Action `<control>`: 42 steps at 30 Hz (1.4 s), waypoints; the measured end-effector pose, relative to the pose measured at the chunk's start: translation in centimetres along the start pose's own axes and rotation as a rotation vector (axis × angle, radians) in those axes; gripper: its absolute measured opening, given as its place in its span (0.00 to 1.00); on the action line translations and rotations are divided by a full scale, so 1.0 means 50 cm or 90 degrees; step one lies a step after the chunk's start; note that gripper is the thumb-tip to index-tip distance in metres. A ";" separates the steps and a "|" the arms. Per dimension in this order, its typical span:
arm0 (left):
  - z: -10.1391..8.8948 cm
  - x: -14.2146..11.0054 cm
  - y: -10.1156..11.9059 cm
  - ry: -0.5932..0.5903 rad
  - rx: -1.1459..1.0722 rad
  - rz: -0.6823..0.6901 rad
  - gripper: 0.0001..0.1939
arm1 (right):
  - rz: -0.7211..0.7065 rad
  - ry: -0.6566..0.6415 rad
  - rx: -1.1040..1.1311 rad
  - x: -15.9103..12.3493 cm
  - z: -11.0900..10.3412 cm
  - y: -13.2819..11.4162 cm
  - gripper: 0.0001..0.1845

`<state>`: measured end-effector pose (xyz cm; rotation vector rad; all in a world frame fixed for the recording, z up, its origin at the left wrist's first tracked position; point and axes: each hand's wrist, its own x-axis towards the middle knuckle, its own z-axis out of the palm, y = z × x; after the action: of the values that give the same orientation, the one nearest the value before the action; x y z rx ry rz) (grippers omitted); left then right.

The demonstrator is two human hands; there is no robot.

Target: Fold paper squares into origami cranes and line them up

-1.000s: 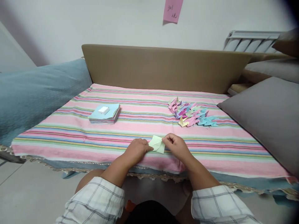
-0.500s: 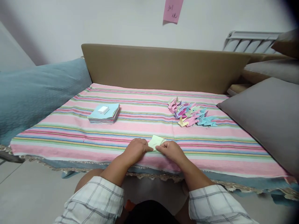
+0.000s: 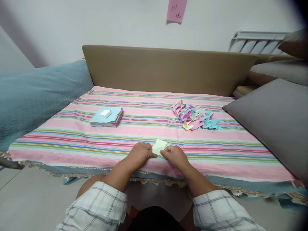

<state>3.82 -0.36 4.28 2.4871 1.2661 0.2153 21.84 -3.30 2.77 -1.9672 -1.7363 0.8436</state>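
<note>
A small pale green folded paper (image 3: 159, 146) lies on the striped cloth (image 3: 144, 128) near its front edge. My left hand (image 3: 141, 154) rests with curled fingers pressing on the paper's left side. My right hand (image 3: 175, 155) pinches the paper's lower right part, fingers closed on it. Most of the paper is hidden under my fingers.
A stack of coloured paper squares (image 3: 107, 117) with a small white piece on top sits at the left. A pile of several folded paper figures (image 3: 196, 117) lies at the back right. A grey cushion (image 3: 271, 118) borders the right, a blue blanket (image 3: 36, 96) the left, a brown backrest (image 3: 163, 69) behind.
My right hand has come down and moved left onto the paper, flattening it against the cloth. The left hand has stayed put.
</note>
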 end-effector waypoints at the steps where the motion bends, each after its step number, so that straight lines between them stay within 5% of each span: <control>1: -0.001 0.001 0.002 -0.003 -0.006 -0.011 0.20 | 0.001 0.001 0.001 0.000 0.000 0.000 0.15; 23: 0.025 -0.007 -0.019 -0.023 0.133 0.102 0.12 | -0.073 0.066 0.113 0.018 -0.009 0.044 0.13; 28: 0.028 -0.008 -0.013 -0.002 0.084 0.077 0.12 | -0.166 0.013 0.181 0.026 -0.028 0.061 0.26; 32: 0.030 -0.010 -0.010 0.050 0.103 0.081 0.11 | -0.162 -0.051 0.105 0.028 -0.044 0.069 0.17; 42: 0.046 -0.017 0.018 0.097 0.208 0.219 0.10 | -0.209 -0.016 0.018 0.043 -0.048 0.071 0.08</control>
<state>4.64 -2.07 2.47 3.0162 0.9826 0.3083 26.21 -1.51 1.86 -1.5967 -1.9782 0.7726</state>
